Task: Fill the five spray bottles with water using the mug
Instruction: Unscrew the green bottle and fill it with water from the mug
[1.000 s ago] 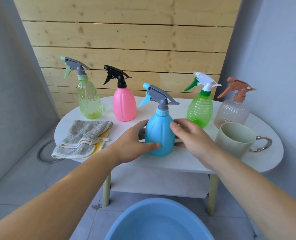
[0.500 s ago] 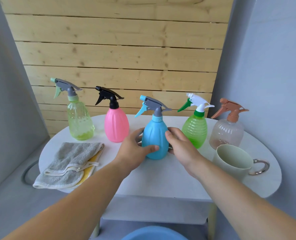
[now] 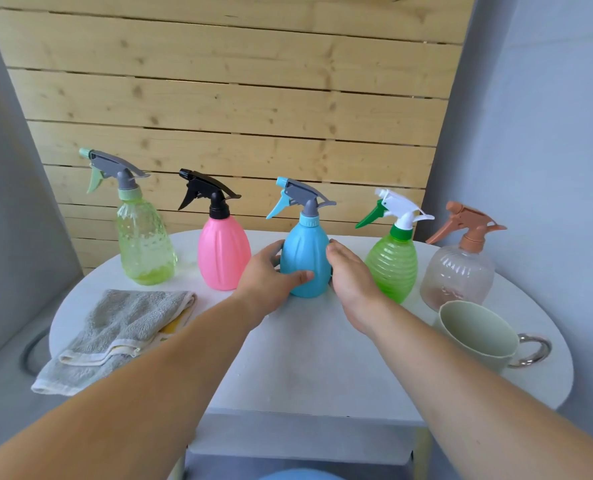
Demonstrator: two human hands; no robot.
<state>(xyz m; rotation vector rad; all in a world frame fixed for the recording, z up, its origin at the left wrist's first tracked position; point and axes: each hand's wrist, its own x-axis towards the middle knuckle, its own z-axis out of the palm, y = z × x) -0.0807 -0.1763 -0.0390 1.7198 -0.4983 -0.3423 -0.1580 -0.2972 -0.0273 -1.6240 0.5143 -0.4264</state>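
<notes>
Five spray bottles stand in a row at the back of the white table (image 3: 315, 362): a yellow-green bottle (image 3: 144, 244), a pink bottle (image 3: 222, 254), a blue bottle (image 3: 305, 247), a ribbed green bottle (image 3: 393, 265) and a clear bottle with a brown head (image 3: 457, 271). All have their spray heads on. My left hand (image 3: 269, 275) grips the blue bottle, thumb across its front. My right hand (image 3: 352, 275) holds its right side, fingertips hidden behind it. The pale green mug (image 3: 475, 336) stands upright at the front right, its metal handle pointing right.
A folded grey towel (image 3: 115, 330) lies on the table's left part. The rim of a blue basin (image 3: 298, 474) shows at the bottom edge, below the table. A wooden slat wall rises behind the bottles, with grey walls on both sides.
Both hands have slid the blue bottle away from me into line with the other bottles. The view has tilted up, so the basin has almost left the frame.
</notes>
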